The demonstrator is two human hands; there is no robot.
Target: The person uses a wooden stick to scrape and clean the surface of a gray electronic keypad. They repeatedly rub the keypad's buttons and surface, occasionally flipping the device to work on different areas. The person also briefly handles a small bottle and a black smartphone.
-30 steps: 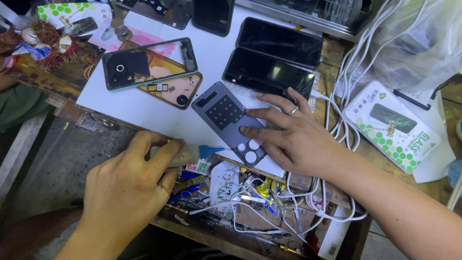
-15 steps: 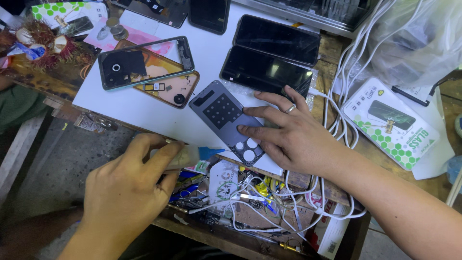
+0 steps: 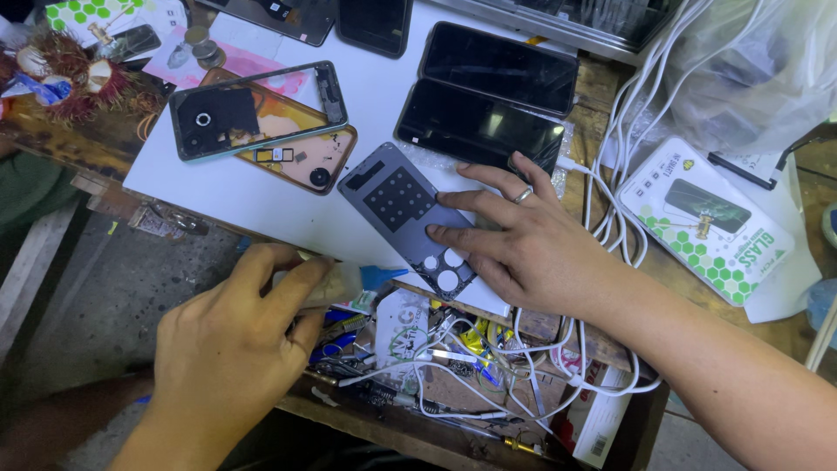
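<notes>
Now right hand (image 3: 532,253) flat, released, fingertips pressing grey phone back cover (image 3: 410,218) on white table (image 3: 244,201). Left hand (image 3: 235,340) clenched around pale tool (image 3: 336,281) at table edge, above open drawer (image 3: 453,366).

L hand (image 3: 231,344) sat low near the table's front edge, knuckles up, fingers curled in w/ thumb tucked alongside, forearm coming from bottom-left, while R hand (image 3: 532,244) lay palm-down further in, fingers spread flat, ring on one finger, forearm stretching off to the bottom-right corner.
</notes>
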